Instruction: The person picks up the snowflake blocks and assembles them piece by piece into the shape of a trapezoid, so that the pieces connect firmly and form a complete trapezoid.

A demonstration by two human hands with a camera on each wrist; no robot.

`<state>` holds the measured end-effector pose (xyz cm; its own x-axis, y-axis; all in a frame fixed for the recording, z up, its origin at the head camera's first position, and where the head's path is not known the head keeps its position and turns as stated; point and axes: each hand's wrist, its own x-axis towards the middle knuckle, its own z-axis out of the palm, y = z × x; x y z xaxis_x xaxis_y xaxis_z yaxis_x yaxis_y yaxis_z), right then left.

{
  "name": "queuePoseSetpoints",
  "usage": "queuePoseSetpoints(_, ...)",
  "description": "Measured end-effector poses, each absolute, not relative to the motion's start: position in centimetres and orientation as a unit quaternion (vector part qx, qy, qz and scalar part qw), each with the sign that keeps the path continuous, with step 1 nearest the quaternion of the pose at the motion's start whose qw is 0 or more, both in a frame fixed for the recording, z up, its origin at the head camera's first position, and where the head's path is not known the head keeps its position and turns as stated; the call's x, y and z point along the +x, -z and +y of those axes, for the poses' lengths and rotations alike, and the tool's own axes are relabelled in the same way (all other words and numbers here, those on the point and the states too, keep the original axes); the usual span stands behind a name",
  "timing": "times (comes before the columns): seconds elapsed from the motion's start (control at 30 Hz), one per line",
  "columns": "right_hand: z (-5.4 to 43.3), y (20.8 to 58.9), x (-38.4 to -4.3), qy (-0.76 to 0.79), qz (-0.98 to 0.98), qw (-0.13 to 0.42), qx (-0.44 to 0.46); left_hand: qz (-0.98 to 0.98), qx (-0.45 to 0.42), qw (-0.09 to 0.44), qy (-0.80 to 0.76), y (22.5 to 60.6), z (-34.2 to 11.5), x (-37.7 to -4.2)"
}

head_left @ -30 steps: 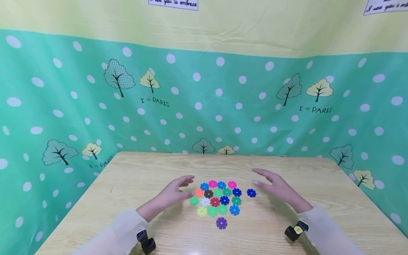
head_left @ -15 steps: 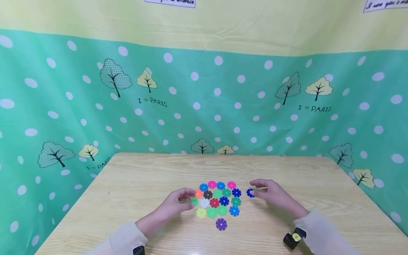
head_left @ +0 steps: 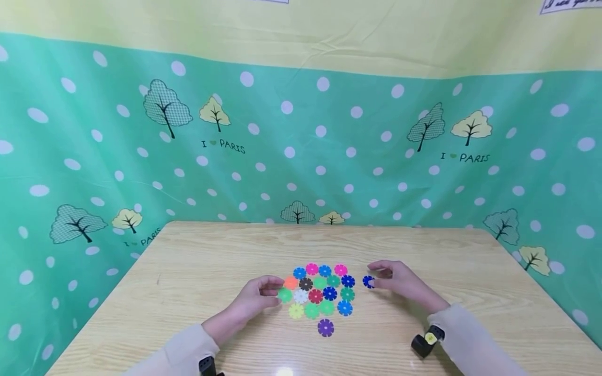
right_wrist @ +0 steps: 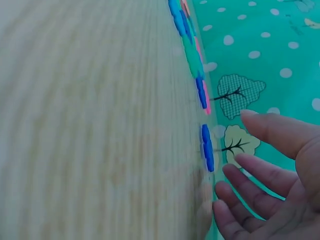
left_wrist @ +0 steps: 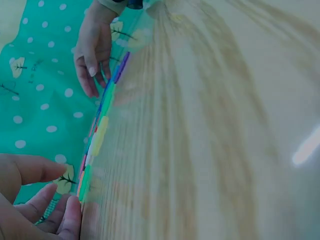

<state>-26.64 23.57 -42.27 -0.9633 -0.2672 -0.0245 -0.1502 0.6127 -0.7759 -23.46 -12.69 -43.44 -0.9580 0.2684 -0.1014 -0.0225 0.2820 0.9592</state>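
Several flower-shaped plastic discs with notched rims lie flat on the wooden table in a close cluster, among them a red disc (head_left: 315, 296), a white disc (head_left: 300, 296) and a black disc (head_left: 305, 284). My left hand (head_left: 256, 299) is at the cluster's left edge, loosely curved beside a light green disc (head_left: 285, 295) and an orange disc (head_left: 291, 282), gripping neither. Apart on the right lies a dark blue disc (head_left: 366, 282); the thumb of my right hand (head_left: 401, 280) partly overlaps it in the head view. In the right wrist view, spread fingers stand clear of that disc (right_wrist: 207, 148).
A purple disc (head_left: 325, 328) lies alone in front of the cluster. The wooden table (head_left: 211, 250) reaches back to a green dotted curtain (head_left: 263, 136) with printed trees. A black wrist camera (head_left: 421, 345) hangs under the right sleeve.
My right hand has come down and left to the single dark blue disc. My left hand has lowered toward the light green disc. The discs keep their layout.
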Motion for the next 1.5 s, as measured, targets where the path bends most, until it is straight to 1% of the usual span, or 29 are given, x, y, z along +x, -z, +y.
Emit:
queuePoseSetpoints(0.17,24.1,42.7,-27.6,0.427,0.891,0.087,-0.129,0.807,0.095,0.11,-0.572,43.7,-12.8,-23.9)
queuePoseSetpoints(0.37,24.8,43.3,-28.5,0.436,0.883,0.118,-0.129,0.816,0.094,0.107,-0.56,43.7,-12.7,-23.9)
queuePoseSetpoints(0.47,25.2,43.6,-28.9,0.436,0.881,0.125,-0.137,0.82,0.091,0.098,-0.556,44.0,-12.6,-24.1)
queuePoseSetpoints(0.57,25.7,43.9,-29.2,0.428,0.882,0.124,-0.151,0.826,0.088,0.084,-0.55,44.3,-12.6,-24.6)
queuePoseSetpoints(0.87,25.9,44.3,-29.2,0.427,0.873,0.104,-0.213,0.835,0.109,0.069,-0.535,45.1,-13.1,-25.6)
queuePoseSetpoints(1.5,25.3,44.4,-28.8,0.41,0.885,0.097,-0.2,0.82,0.12,0.085,-0.553,45.2,-13.4,-25.3)
